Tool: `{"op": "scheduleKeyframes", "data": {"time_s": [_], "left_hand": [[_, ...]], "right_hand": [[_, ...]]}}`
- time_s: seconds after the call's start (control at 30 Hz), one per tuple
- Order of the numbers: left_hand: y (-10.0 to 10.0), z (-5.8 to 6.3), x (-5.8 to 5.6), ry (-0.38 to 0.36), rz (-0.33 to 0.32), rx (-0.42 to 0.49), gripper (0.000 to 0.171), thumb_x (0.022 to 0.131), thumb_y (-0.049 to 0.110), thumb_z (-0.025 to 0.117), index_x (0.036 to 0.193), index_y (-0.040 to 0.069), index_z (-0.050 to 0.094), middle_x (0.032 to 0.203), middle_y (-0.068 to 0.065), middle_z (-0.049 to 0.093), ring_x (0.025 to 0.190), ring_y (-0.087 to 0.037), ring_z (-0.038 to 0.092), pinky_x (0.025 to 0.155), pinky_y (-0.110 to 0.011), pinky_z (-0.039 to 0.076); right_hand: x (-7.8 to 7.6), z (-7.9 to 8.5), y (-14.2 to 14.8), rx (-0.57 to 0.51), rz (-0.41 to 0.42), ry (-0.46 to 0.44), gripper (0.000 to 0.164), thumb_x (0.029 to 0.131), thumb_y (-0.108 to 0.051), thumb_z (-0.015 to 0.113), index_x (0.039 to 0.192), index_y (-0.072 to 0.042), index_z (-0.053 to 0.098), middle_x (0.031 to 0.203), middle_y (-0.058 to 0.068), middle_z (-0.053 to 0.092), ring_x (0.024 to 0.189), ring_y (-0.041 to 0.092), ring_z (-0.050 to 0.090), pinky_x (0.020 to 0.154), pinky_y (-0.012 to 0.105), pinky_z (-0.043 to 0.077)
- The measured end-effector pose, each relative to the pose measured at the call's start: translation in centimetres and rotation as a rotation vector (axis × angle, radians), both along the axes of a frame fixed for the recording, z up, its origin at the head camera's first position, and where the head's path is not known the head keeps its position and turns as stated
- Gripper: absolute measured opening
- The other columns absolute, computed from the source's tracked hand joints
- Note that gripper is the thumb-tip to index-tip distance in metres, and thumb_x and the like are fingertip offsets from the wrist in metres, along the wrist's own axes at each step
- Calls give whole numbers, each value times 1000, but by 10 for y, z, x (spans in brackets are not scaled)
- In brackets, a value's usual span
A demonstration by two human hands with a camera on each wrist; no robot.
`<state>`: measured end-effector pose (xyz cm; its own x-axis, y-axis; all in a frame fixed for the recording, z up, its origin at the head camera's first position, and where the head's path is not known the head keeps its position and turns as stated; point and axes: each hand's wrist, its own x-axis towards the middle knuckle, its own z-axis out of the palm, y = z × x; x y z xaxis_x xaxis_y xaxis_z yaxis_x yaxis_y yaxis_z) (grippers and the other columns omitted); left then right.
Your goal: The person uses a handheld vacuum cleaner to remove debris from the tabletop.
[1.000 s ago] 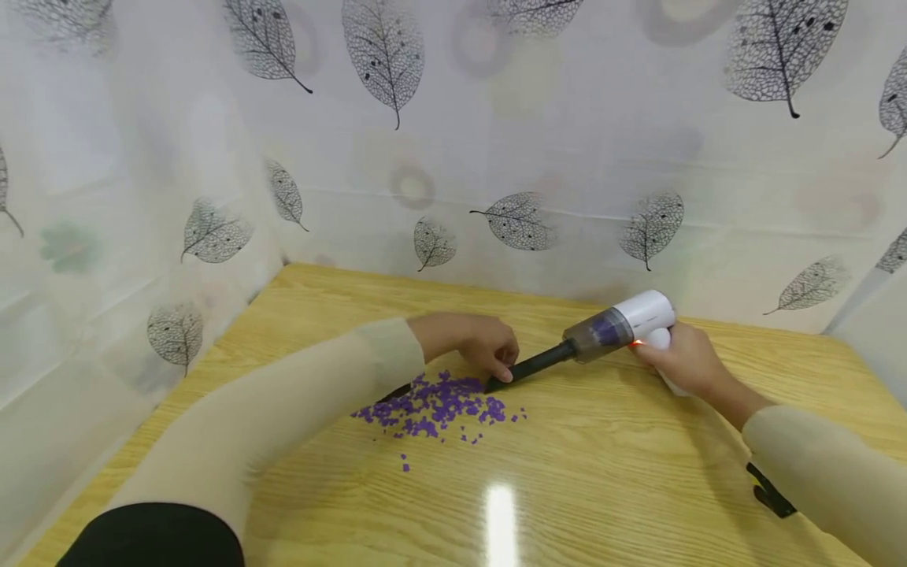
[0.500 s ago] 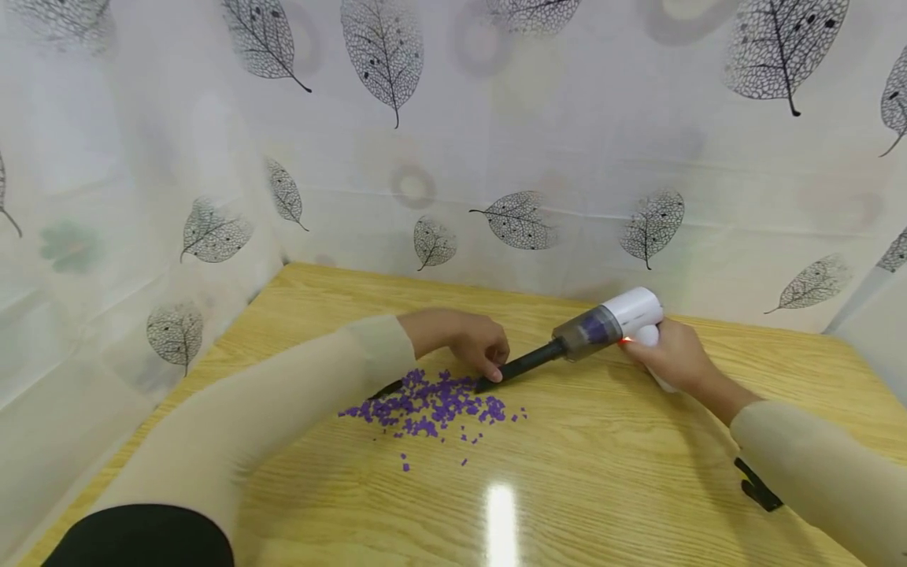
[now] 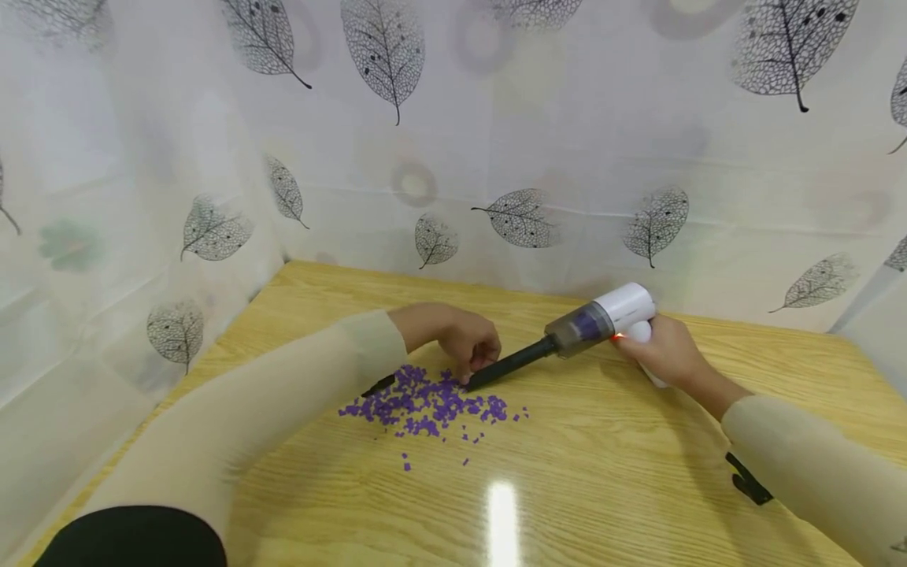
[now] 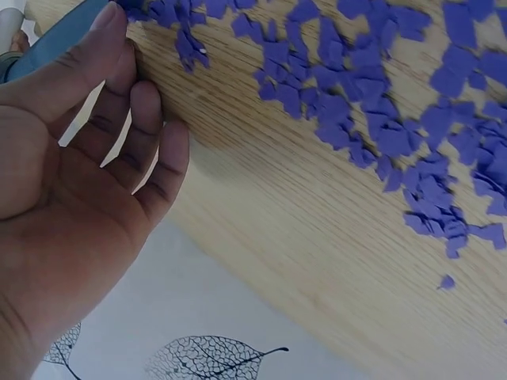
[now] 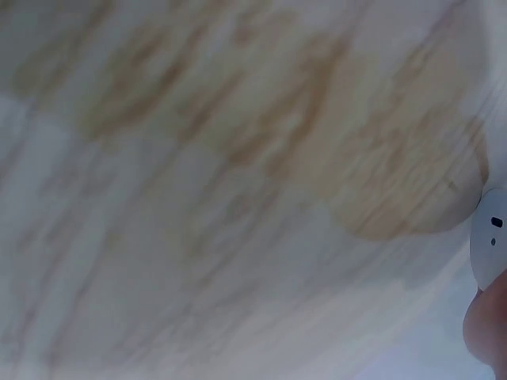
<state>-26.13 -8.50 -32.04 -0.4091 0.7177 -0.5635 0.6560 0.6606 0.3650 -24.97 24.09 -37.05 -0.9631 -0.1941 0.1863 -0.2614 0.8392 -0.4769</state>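
A handheld vacuum cleaner (image 3: 623, 307), white with a smoky clear dust cup (image 3: 583, 327), slants down to the left over the table. My right hand (image 3: 666, 350) grips its white handle, and a red light glows by the fingers. Its long black nozzle (image 3: 513, 365) ends at the right side of a pile of small purple paper scraps (image 3: 425, 405). At that tip my left hand (image 3: 471, 346) pinches the nozzle between thumb and forefinger; in the left wrist view the other fingers of the left hand (image 4: 87, 158) curl loosely. Some purple shows inside the dust cup.
The wood-grain table (image 3: 602, 488) meets a pale leaf-printed curtain (image 3: 340, 181) at the back and left. A few scraps (image 3: 407, 466) lie apart in front of the pile. The right wrist view is mostly a blurred pale surface.
Both hands and the vacuum cleaner have shifted left, bringing the nozzle tip further into the purple scraps. The left hand stays at the tip, the right hand on the handle.
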Motion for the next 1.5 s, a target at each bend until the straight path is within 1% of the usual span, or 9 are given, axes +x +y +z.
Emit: {"op": "scheduleKeyframes", "data": {"time_s": [0.33,0.53,0.67,0.77,0.83,0.93,1.03,1.3,1.5], "left_hand": [[-9,1,-1,-33,2,21,27,75,3,75,96,-1,59,88,-7,59,76,-9,52,70,-19,45],[-14,-1,-2,-72,42,49,26,74,-2,73,91,7,55,86,-6,60,76,-11,54,71,-21,46],[-18,-1,-2,-136,111,58,22,79,-3,61,95,8,51,86,-3,56,73,-11,51,68,-23,45],[-19,-2,-1,-240,222,81,20,81,-4,48,98,6,47,84,-3,50,71,-14,45,70,-28,46],[-20,-3,0,-304,283,104,19,82,-3,42,99,5,47,81,-4,47,70,-15,45,72,-31,46],[-21,-4,-1,-347,309,125,16,84,-2,39,98,5,45,70,-2,41,61,-14,38,68,-32,41],[-22,-4,-1,-318,280,120,13,84,1,42,96,7,44,68,0,40,58,-12,31,63,-32,31],[-20,-2,0,-252,262,107,14,83,3,49,96,7,48,91,-5,53,73,-16,48,67,-29,40],[-22,-2,-2,-138,149,101,21,79,2,62,97,8,53,84,-1,56,72,-11,50,64,-23,41]], "right_hand": [[0,0,-5,-36,15,2,32,79,-28,65,84,2,53,67,8,56,58,17,50,49,29,40],[0,-1,-6,-47,2,-9,36,80,-30,65,88,3,53,70,11,57,61,19,51,51,29,40],[1,-1,-7,-59,-4,-9,35,81,-30,65,88,2,52,70,11,57,60,19,51,51,29,41],[1,-1,-7,-71,-11,-8,36,81,-31,65,88,2,52,71,11,57,60,18,51,50,29,41],[1,-1,-6,-75,-15,-12,37,82,-32,65,88,2,52,71,11,57,60,18,51,51,29,41],[1,-1,-7,-77,-13,-18,38,82,-33,64,90,3,52,72,12,58,61,18,51,51,29,41],[0,-1,-7,-73,-15,-24,39,83,-33,64,91,3,52,73,13,58,62,19,52,51,29,42],[1,0,-7,-82,-18,-24,37,82,-30,64,92,4,52,75,14,58,63,20,52,51,29,42],[2,-1,-7,-74,-16,-19,36,81,-27,64,93,5,52,75,15,58,64,21,52,52,29,42]]}}
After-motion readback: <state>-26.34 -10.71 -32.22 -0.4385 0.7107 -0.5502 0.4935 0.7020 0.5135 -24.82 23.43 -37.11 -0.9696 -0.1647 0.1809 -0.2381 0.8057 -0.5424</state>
